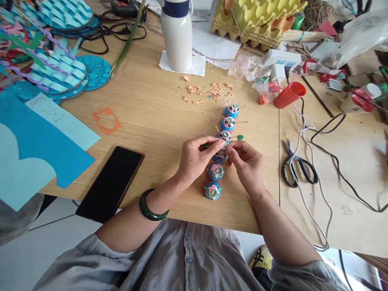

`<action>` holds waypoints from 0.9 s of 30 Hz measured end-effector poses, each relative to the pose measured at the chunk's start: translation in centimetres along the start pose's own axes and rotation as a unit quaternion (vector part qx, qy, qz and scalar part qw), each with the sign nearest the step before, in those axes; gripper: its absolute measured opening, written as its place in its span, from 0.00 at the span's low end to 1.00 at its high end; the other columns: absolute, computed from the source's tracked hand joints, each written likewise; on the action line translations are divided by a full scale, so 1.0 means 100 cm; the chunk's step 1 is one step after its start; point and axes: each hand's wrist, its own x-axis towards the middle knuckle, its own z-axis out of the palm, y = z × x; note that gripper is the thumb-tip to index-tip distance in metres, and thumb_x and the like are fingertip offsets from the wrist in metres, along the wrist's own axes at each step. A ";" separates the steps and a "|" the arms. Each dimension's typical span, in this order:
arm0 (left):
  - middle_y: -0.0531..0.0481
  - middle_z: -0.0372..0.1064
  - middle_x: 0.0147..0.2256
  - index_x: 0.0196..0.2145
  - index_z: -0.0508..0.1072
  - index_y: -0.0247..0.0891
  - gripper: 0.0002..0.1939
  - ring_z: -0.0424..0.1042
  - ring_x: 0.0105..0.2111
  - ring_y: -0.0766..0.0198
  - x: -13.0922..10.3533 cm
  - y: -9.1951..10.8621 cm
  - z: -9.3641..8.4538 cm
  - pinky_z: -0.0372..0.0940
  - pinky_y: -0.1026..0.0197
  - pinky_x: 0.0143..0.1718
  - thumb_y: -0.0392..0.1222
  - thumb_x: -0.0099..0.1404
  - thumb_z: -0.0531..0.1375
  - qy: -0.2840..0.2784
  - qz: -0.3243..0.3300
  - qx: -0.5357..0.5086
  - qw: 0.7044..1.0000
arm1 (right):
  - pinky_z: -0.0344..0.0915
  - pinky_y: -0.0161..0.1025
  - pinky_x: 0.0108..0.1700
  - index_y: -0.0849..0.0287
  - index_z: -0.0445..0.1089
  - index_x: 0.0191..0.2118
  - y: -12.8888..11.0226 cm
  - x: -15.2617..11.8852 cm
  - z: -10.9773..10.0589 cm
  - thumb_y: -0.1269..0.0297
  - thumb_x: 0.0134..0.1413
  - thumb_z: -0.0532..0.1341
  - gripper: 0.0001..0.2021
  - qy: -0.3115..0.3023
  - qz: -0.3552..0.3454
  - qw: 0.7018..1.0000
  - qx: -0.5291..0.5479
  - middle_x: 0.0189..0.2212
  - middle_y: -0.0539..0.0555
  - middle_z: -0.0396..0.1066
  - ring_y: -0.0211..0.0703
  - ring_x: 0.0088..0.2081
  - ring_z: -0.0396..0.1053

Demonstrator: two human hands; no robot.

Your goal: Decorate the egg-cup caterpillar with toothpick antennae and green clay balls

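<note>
A row of several small blue domes (215,171) with pink faces and green, clay-like trim runs away from me across the wooden table. My left hand (197,155) is over the middle of the row, thumb and forefinger pinched at a tiny green clay piece (226,143). Close beside it, my right hand (246,163) is closed in a pinch; its fingertips meet the same spot and hide what is between them. Thin sticks poke out of the farther domes (232,111). A green clay lump (240,138) sits on the end of one stick.
Left of my hands lie a phone (110,184), blue card (48,133) and an orange paper scrap (106,120). Scissors (298,163) and cables are on the right, near a red cup (290,95). A white bottle (176,36) and yellow egg trays (260,20) stand behind orange crumbs (215,91).
</note>
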 end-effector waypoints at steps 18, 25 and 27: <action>0.50 0.76 0.29 0.39 0.83 0.38 0.21 0.66 0.24 0.71 0.000 -0.001 0.001 0.59 0.69 0.22 0.60 0.61 0.66 -0.052 -0.051 -0.025 0.997 | 0.66 0.32 0.23 0.55 0.75 0.40 0.001 0.000 -0.002 0.51 0.55 0.69 0.14 0.032 -0.038 0.999 -0.018 0.27 0.46 0.70 0.30 0.22 0.63; 0.51 0.75 0.28 0.33 0.82 0.37 0.21 0.69 0.26 0.69 -0.001 0.000 0.000 0.62 0.68 0.24 0.60 0.61 0.66 -0.063 -0.026 0.008 0.998 | 0.63 0.31 0.21 0.56 0.73 0.33 0.001 0.000 -0.001 0.53 0.52 0.71 0.13 0.033 -0.037 0.999 -0.012 0.25 0.46 0.70 0.30 0.21 0.64; 0.51 0.73 0.26 0.31 0.81 0.37 0.22 0.68 0.25 0.70 -0.001 0.000 0.001 0.61 0.69 0.23 0.61 0.62 0.65 -0.054 -0.027 0.003 0.998 | 0.63 0.31 0.21 0.56 0.72 0.34 0.001 0.001 -0.001 0.52 0.53 0.71 0.14 0.032 -0.034 0.999 -0.013 0.25 0.45 0.69 0.30 0.21 0.64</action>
